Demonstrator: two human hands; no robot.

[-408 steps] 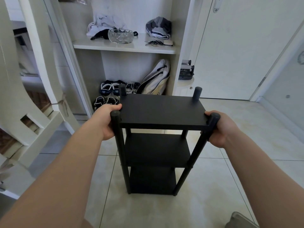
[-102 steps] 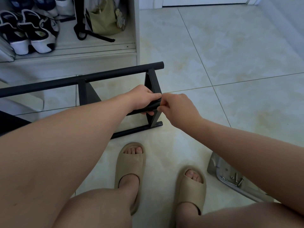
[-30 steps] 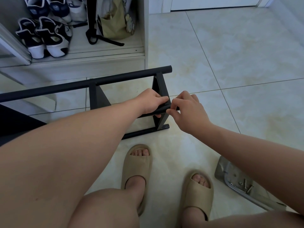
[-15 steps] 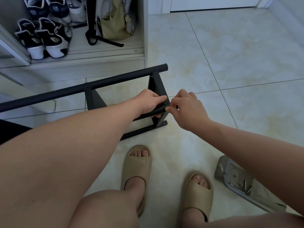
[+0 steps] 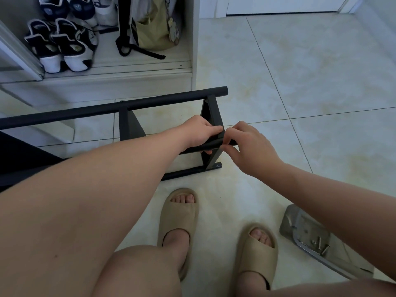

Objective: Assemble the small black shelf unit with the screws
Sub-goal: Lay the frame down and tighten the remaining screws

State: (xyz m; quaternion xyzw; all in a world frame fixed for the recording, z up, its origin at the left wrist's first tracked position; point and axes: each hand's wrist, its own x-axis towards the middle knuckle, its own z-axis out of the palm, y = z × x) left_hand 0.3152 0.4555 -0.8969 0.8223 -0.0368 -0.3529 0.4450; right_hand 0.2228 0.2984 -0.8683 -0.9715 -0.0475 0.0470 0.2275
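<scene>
The small black shelf unit (image 5: 132, 108) lies on its side on the tiled floor, its round posts running left to right. My left hand (image 5: 199, 133) grips the near upper post beside the end panel (image 5: 211, 116). My right hand (image 5: 246, 144) pinches the tip of that same post with thumb and fingertips; what sits between them is hidden. Loose screws (image 5: 319, 247) lie in a metal tray (image 5: 304, 228) on the floor at lower right.
A white cabinet (image 5: 150, 80) with sneakers (image 5: 62, 48) and a bag (image 5: 152, 28) stands just behind the shelf unit. My feet in beige slides (image 5: 177, 213) are below the unit. Pale floor tiles stretch to the right.
Over the last second my right hand's fingers shifted slightly on the post end while my left hand kept its grip. Much earlier the unit stood upright; it now lies on its side.
</scene>
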